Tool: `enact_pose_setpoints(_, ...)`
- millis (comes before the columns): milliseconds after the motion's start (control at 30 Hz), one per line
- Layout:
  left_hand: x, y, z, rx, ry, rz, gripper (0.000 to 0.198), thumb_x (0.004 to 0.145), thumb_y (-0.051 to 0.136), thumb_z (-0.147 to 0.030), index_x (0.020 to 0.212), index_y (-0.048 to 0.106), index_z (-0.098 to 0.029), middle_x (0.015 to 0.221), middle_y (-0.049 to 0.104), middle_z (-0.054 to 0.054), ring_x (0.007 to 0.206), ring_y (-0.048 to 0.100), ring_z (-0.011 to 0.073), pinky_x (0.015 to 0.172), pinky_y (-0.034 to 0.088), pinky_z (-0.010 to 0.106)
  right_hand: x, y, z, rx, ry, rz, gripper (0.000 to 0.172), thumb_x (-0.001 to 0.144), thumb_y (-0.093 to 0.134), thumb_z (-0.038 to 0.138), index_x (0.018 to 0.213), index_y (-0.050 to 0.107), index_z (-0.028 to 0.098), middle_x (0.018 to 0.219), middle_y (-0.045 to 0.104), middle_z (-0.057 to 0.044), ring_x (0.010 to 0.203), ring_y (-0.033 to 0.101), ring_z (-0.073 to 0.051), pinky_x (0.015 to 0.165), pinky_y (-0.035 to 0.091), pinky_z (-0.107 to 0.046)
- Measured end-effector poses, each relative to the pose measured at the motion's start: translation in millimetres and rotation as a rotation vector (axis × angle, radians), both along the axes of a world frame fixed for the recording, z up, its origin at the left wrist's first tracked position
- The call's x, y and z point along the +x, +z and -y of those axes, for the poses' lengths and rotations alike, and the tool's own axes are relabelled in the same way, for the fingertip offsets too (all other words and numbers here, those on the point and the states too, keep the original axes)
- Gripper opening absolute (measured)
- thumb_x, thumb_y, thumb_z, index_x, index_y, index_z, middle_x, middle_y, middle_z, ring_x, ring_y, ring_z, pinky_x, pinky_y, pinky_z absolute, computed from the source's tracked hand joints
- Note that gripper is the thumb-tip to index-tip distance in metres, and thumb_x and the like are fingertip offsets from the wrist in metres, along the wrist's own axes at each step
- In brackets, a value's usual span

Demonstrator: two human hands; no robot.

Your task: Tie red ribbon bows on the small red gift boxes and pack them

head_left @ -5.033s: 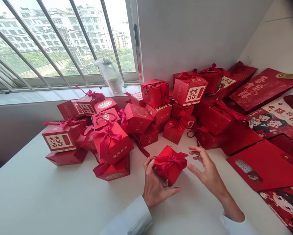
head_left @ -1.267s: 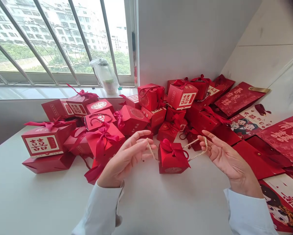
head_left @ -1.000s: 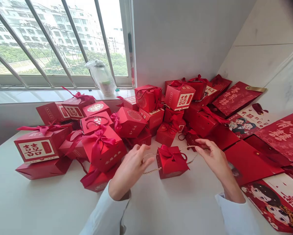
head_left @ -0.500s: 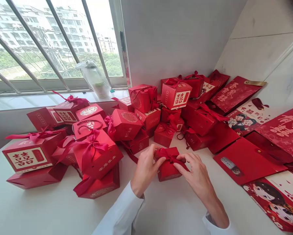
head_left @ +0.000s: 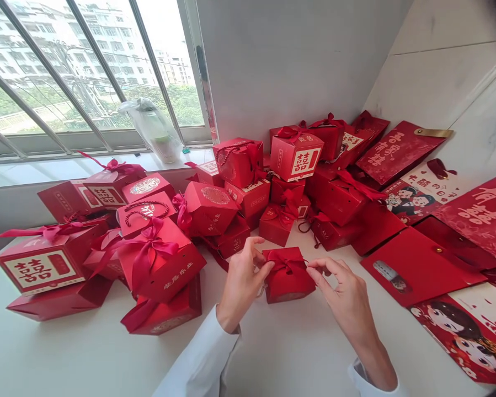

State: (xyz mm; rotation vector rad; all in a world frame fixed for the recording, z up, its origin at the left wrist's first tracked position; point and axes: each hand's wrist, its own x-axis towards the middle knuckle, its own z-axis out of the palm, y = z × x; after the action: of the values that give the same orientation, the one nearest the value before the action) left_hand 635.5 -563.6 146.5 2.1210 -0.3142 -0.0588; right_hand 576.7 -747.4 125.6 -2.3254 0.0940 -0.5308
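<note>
A small red box sits on the white table, with a dark red ribbon tied in a knot on its top. At the box's left side, my left hand pinches one side of the ribbon between thumb and forefinger. On the right, my right hand pinches the ribbon's other end, a little out from the box's edge. The box rests flat between both hands.
Red gift boxes with bows crowd the left and the back of the table. Red envelopes and bags lie at the right. A plastic-wrapped cup stands on the window sill.
My right hand has moved slightly right, away from the knot, with the ribbon end. My left hand has drawn back slightly left. More of the box top and knot shows.
</note>
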Motion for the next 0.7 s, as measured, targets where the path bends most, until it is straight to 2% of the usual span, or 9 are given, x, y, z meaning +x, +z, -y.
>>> enact_pose_setpoints(167, -2, 0.0, 3, -0.026, -0.011, -0.008, 0.036, 0.079, 0.054, -0.02, 0.114, 0.046, -0.022, 0.074, 0.056, -0.004, 0.061, 0.053, 0.0111, 0.057, 0.04, 0.02, 7, -5.0, -10, -0.094, 0.063, -0.014, 0.013, 0.084, 0.057, 0.035, 0.085, 0.064, 0.024, 0.087, 0.065, -0.003, 0.089, 0.054, -0.024, 0.076, 0.045, -0.036)
enact_pose_setpoints(267, 0, -2.3, 1, -0.039, -0.029, -0.014, 0.038, 0.077, 0.056, -0.019, 0.113, 0.045, -0.022, 0.072, 0.057, -0.005, 0.065, 0.055, 0.0126, 0.061, 0.041, 0.021, 8, -5.5, -11, -0.065, 0.067, -0.035, 0.017, 0.087, 0.051, 0.033, 0.077, 0.061, 0.024, 0.082, 0.065, -0.002, 0.085, 0.053, -0.023, 0.073, 0.045, -0.035)
enact_pose_setpoints(367, 1, -2.4, -2, -0.059, -0.035, -0.054, 0.04, 0.076, 0.059, -0.02, 0.114, 0.044, -0.021, 0.071, 0.06, -0.004, 0.067, 0.056, 0.0135, 0.064, 0.042, 0.023, 4, -2.2, 1, 0.001, 0.018, -0.048, 0.02, 0.086, 0.051, 0.038, 0.074, 0.059, 0.024, 0.08, 0.065, -0.002, 0.084, 0.054, -0.022, 0.065, 0.045, -0.03)
enact_pose_setpoints(500, 2, -1.7, -7, -0.067, -0.041, -0.068, 0.035, 0.077, 0.058, -0.02, 0.11, 0.047, -0.021, 0.07, 0.058, -0.005, 0.063, 0.053, 0.0122, 0.061, 0.041, 0.022, -7, 1.1, 37, 0.048, -0.162, -0.127, 0.029, 0.08, 0.05, 0.051, 0.074, 0.061, 0.024, 0.08, 0.065, -0.003, 0.071, 0.057, -0.021, 0.056, 0.042, -0.028)
enact_pose_setpoints(600, 4, -3.4, -13, -0.052, -0.035, -0.036, 0.032, 0.077, 0.058, -0.021, 0.108, 0.049, -0.022, 0.068, 0.054, -0.006, 0.06, 0.05, 0.0113, 0.059, 0.04, 0.022, -16, -0.1, 70, -0.013, -0.383, -0.132, 0.039, 0.076, 0.047, 0.06, 0.075, 0.059, 0.023, 0.076, 0.065, -0.005, 0.062, 0.056, -0.021, 0.058, 0.04, -0.032)
enact_pose_setpoints(700, 7, -1.7, -19, -0.061, -0.017, 0.003, 0.028, 0.078, 0.058, -0.024, 0.106, 0.052, -0.021, 0.07, 0.053, -0.004, 0.063, 0.051, 0.0116, 0.059, 0.041, 0.022, -24, -2.5, 92, -0.06, -0.543, -0.113, 0.045, 0.073, 0.044, 0.066, 0.076, 0.059, 0.023, 0.073, 0.066, -0.006, 0.065, 0.058, -0.025, 0.062, 0.04, -0.036)
